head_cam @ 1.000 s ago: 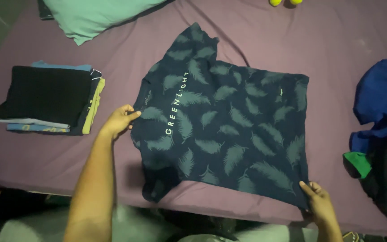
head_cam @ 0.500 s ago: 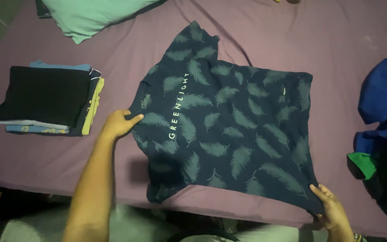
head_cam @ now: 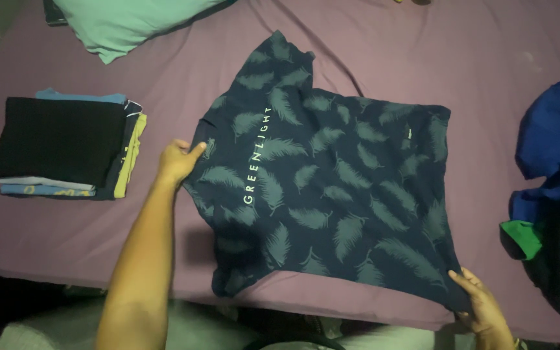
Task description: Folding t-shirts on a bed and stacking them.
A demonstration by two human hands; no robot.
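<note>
A dark navy t-shirt [head_cam: 332,188] with a pale feather print and light lettering lies spread flat on a purple bed sheet [head_cam: 422,52], collar toward the left. My left hand [head_cam: 177,161] pinches the shirt at its collar edge. At the near edge of the bed, my right hand [head_cam: 481,304] grips the shirt's lower hem corner. One sleeve points toward the far side, the other toward me.
A stack of folded clothes [head_cam: 66,146] with a black piece on top sits at the left. A pale green pillow [head_cam: 124,23] lies at the far left. Unfolded clothes, blue [head_cam: 552,139], green and dark, are heaped at the right.
My left hand moved a little away from me along the collar, and the shirt shifted slightly with it. My right hand slid right and nearer along the hem.
</note>
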